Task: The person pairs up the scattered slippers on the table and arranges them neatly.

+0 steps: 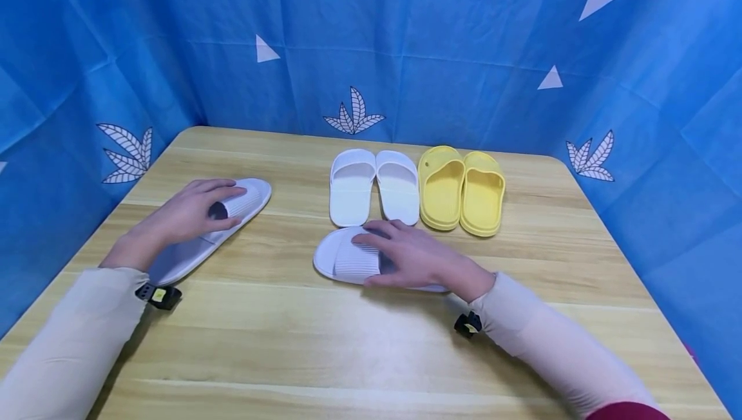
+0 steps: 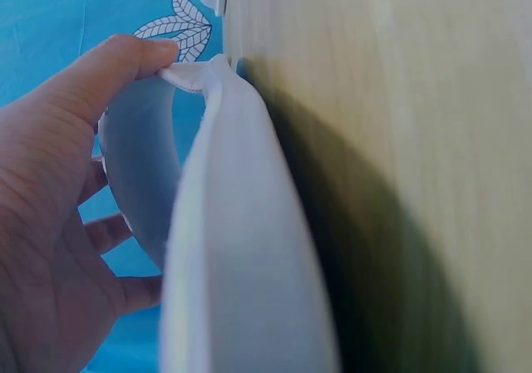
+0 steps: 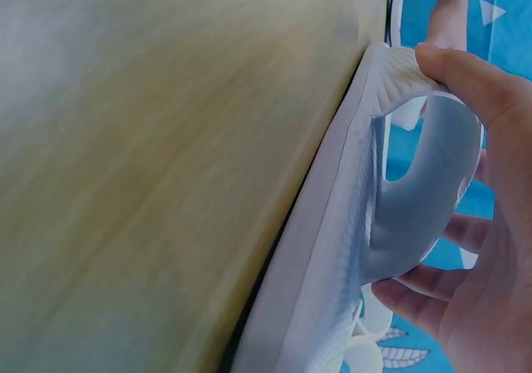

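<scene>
A pale lilac slipper point(image 1: 184, 257) with a ribbed strap lies at a slant on the left of the table. My left hand point(image 1: 188, 212) grips its strap, thumb on one side and fingers on the other; the left wrist view shows the strap arching between them. In the middle, the matching slipper point(image 1: 353, 261) lies sideways, toe to the left. My right hand point(image 1: 420, 257) holds that strap point(image 3: 416, 190) across its width, the thumb on one edge and fingertips on the opposite one. The hand and wrist cover much of the heel in the head view.
Behind the right-hand slipper stand two white slippers point(image 1: 351, 191) side by side, with a pair of yellow clogs point(image 1: 443, 198) just to their right. Blue printed cloth point(image 1: 371, 33) encloses the back and sides of the wooden table point(image 1: 324, 355).
</scene>
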`<state>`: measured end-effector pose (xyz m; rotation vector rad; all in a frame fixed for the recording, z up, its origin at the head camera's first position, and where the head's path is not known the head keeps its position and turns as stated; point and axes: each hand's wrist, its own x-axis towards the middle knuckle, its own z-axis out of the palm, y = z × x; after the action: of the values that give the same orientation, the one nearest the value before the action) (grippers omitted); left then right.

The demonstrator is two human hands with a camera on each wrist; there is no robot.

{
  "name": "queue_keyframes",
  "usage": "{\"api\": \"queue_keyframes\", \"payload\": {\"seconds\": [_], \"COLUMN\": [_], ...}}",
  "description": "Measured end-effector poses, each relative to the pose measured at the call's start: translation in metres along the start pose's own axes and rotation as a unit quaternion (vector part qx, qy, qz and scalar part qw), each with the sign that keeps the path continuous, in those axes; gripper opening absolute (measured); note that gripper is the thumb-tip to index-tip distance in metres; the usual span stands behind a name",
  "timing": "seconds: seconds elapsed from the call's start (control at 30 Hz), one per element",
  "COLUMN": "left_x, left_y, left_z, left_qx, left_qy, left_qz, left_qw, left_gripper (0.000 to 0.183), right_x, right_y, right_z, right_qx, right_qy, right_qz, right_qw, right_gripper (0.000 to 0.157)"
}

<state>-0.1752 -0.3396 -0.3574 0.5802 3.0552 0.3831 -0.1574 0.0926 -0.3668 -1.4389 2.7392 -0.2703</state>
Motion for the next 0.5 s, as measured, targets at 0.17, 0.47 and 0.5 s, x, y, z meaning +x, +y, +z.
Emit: {"api": "queue_keyframes", "payload": {"seconds": [0.17, 0.47, 0.5], "left_x": [0.0005, 0.0037, 0.0041], "left_y": [0.0013, -0.0028, -0.0024], "left_z": [0.0005, 0.0013, 0.0013], "left_qx": [-0.001, 0.004, 0.003], "left_qy": [-0.001, -0.004, -0.005], "left_qz": [0.005, 0.008, 0.008], "left_qw": [1.0000, 1.0000, 1.0000], "left_gripper": [0.063, 0.064, 0.064], "right_x": [0.0034, 0.0084, 0.0093], "right_y": [-0.0030, -0.0022, -0.0028], "right_z": [0.0014, 0.0017, 0.0015], "right_qx": [0.006, 0.018, 0.020], "right_qy": [-0.008, -0.019, -0.017], "right_qz": [-0.001, -0.058, -0.065], "right_qw": [1.000, 0.998, 0.998], "right_gripper": [0.075, 0.075, 0.074]}}
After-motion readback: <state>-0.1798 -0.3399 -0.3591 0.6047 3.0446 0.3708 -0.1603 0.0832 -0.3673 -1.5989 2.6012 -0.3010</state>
